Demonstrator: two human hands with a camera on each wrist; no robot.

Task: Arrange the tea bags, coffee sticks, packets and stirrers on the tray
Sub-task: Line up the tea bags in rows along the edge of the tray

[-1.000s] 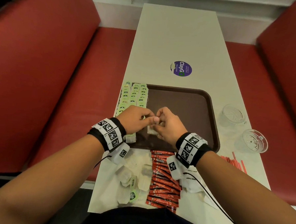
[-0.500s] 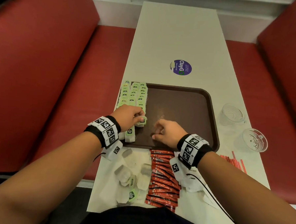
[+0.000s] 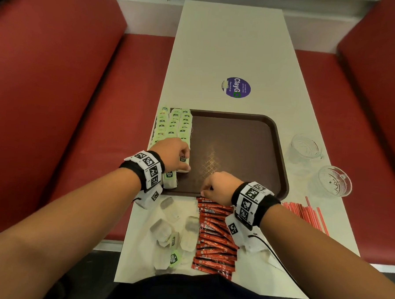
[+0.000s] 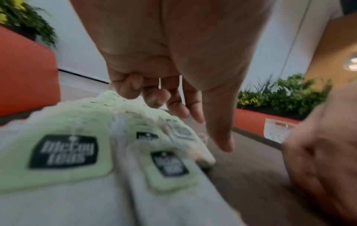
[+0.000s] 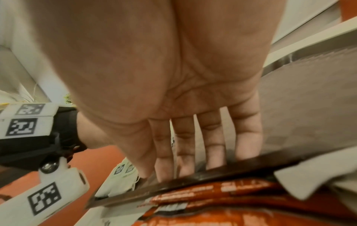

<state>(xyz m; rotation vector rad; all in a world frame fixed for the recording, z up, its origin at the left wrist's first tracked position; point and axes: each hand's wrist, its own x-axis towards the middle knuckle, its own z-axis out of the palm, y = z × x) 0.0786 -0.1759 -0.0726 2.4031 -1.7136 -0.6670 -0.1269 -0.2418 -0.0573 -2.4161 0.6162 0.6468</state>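
Right hand (image 3: 217, 187) has drawn back to tray (image 3: 281, 153) rim; fingertips hidden.

A long white table (image 3: 231, 48) carries a brown tray (image 3: 280, 158) at its centre, with a round purple sticker (image 3: 236, 87) at twelve o'clock from it. Two glass bowls (image 3: 334, 180) sit at three o'clock, red stirrers (image 3: 307, 214) at four. Red coffee sticks (image 3: 214, 239) and loose tea bags (image 3: 164, 232) lie at six o'clock.
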